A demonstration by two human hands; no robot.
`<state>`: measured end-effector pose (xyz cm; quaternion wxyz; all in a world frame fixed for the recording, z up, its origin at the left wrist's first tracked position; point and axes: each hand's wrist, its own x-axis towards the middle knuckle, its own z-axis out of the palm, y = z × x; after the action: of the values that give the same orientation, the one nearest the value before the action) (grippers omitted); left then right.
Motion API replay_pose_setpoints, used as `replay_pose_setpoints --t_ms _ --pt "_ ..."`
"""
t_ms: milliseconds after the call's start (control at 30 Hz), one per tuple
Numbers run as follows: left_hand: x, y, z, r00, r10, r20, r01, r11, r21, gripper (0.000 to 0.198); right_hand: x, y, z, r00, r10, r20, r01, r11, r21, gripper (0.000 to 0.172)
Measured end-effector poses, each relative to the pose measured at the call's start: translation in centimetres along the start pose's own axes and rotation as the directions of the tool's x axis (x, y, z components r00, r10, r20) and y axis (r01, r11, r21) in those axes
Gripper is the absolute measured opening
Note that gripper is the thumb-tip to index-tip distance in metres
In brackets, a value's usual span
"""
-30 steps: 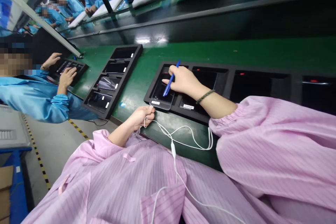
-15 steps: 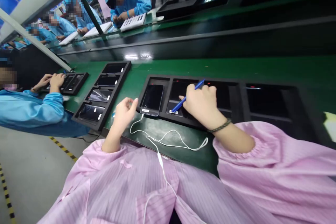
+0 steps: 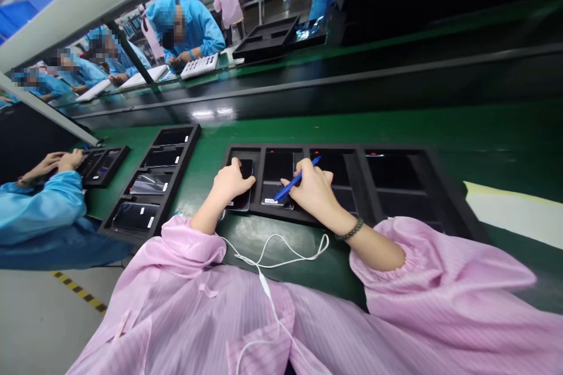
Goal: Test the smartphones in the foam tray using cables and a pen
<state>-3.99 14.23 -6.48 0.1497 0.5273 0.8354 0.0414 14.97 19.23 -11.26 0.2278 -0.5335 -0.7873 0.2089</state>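
Note:
A black foam tray [image 3: 352,155] with several slots lies on the green belt in front of me. My left hand [image 3: 229,183] is curled over the dark phone [image 3: 243,199] in the leftmost slot, fingers closed on it. My right hand [image 3: 312,190] grips a blue pen [image 3: 295,180], its tip over the second phone [image 3: 276,187] in the neighbouring slot. A white cable [image 3: 281,255] lies looped on the belt between my pink sleeves.
A second black tray [image 3: 176,155] holding several phones sits to the left. A co-worker in a blue sleeve [image 3: 41,208] handles a third tray [image 3: 103,165] at far left. Other people in blue work across the line. A pale strip [image 3: 514,211] lies at right.
My left hand let go of the white cable and moved up onto the leftmost phone. My right hand shifted with the pen from the first slot to the second. The view rose.

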Motion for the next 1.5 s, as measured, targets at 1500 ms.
replay_pose_setpoints --t_ms 1500 --pt "-2.0 -7.0 -1.3 0.986 0.163 -0.035 -0.16 0.866 -0.473 0.031 -2.2 6.8 -5.3 0.958 0.223 -0.182 -0.228 0.974 -0.005 0.045"
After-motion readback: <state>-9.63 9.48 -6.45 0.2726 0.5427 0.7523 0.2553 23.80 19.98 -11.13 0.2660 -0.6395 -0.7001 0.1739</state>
